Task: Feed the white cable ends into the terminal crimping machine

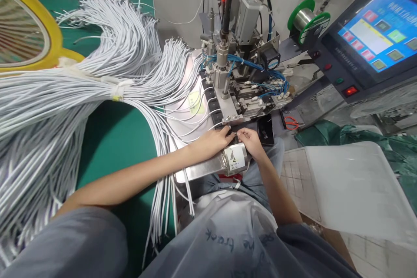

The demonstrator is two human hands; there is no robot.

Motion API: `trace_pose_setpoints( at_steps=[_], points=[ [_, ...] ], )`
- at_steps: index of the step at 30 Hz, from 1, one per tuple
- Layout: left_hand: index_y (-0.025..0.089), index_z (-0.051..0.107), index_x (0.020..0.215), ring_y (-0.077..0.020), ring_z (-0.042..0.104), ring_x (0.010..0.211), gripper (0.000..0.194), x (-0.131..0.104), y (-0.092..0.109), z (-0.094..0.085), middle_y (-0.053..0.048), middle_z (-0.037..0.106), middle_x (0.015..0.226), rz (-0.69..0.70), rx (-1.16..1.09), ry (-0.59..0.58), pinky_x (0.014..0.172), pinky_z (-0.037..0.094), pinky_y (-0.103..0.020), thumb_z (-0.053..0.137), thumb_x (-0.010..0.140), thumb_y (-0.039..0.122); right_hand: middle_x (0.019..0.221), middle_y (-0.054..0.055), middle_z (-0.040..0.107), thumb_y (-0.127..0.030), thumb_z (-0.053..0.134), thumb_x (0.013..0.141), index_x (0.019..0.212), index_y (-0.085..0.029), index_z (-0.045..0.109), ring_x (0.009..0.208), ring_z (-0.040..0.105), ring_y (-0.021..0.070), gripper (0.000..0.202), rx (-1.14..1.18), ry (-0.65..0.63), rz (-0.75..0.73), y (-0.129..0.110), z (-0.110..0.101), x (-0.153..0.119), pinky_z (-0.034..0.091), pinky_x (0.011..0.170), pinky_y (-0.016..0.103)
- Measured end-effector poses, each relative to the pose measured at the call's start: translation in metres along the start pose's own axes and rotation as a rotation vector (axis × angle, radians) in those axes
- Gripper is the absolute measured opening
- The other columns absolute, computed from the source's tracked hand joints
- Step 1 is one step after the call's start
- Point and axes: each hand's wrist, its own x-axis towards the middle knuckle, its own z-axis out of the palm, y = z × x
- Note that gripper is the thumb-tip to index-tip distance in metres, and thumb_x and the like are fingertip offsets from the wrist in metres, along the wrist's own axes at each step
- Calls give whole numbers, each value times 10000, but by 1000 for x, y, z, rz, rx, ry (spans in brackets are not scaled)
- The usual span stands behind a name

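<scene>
My left hand (219, 142) rests at the front end of the bench machine (230, 110), its fingers closed by the edge of the clamp fixture. Just to its right, my right hand (250, 141) pinches at a small metallic piece, too small to name. The two hands' fingertips nearly meet there; whatever my left fingers hold is hidden. White cables (198, 124) run from the left into the black slots of the fixture, several of them side by side. Below the hands sits a metal box with a white label (235, 157).
A large bundle of white cables (81, 84), tied with a band (117, 91), lies across the green table mat (114, 139). A solder wire spool (304, 19) and a lit touchscreen (379, 34) stand right. Orange-handled scissors (292, 123) and a white bin (352, 182) are nearby.
</scene>
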Motion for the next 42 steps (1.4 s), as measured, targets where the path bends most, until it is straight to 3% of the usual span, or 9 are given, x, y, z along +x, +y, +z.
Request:
trace_pose_setpoints(
  at_steps=[12,17,21,25,27,30,34,38,42],
  points=[
    [87,512,1162,-179,632,744,326,-1,2,0,-118,549,962,-4,-29,77,565,488,-261,383,863,68,540,-42,442,-447,619,635,619,-189,488,476,383,86,290,125,-98,166,-5,2,3,284,438,211],
    [94,630,784,-204,635,664,158,-8,3,-12,-104,611,773,-51,-40,20,531,462,-288,481,786,41,482,-62,358,-501,565,677,575,-200,431,451,316,85,345,-4,-97,66,2,3,4,259,432,221],
    [104,633,702,-225,640,653,164,-14,4,-20,-110,626,726,-125,-83,39,482,432,-287,504,773,31,486,-69,334,-482,544,690,585,-198,434,462,287,90,321,-84,26,-25,4,-4,5,234,437,229],
    [93,650,736,-224,645,677,161,-15,4,-19,-143,634,796,-223,-93,54,502,432,-280,513,758,10,531,-61,333,-399,476,783,646,-193,457,474,290,97,248,-159,405,-221,-4,-3,-20,245,452,232],
    [86,657,760,-224,644,698,172,-13,-2,-17,-157,637,825,-306,-135,55,541,440,-288,509,744,1,552,-44,378,-356,447,826,685,-185,497,485,340,106,227,-192,482,-338,-7,8,-41,276,466,234],
    [99,663,758,-221,637,725,143,-12,-25,-16,-136,648,815,-417,-225,90,606,446,-296,526,745,60,527,-33,426,-295,456,838,704,-171,559,457,384,112,209,-318,387,-479,-4,33,-64,294,467,241],
    [108,652,922,-222,611,874,252,-14,-88,-24,-128,646,947,-602,-217,183,729,449,-305,418,854,173,458,-61,348,-224,491,824,703,-162,584,400,321,103,165,-498,372,-651,8,54,-68,269,451,245],
    [38,561,1124,-236,556,1024,335,-12,-149,-27,-184,594,1104,-780,-224,207,851,431,-325,382,897,207,468,-59,349,-206,479,838,715,-168,571,399,313,104,158,-530,413,-704,10,57,-62,270,442,245],
    [98,586,1047,-195,579,955,288,-4,-174,-20,-105,610,1045,-793,-296,110,835,475,-351,549,858,311,476,-58,358,-204,468,843,719,-178,554,393,315,108,153,-529,417,-717,8,56,-62,268,433,247]
  ],
)
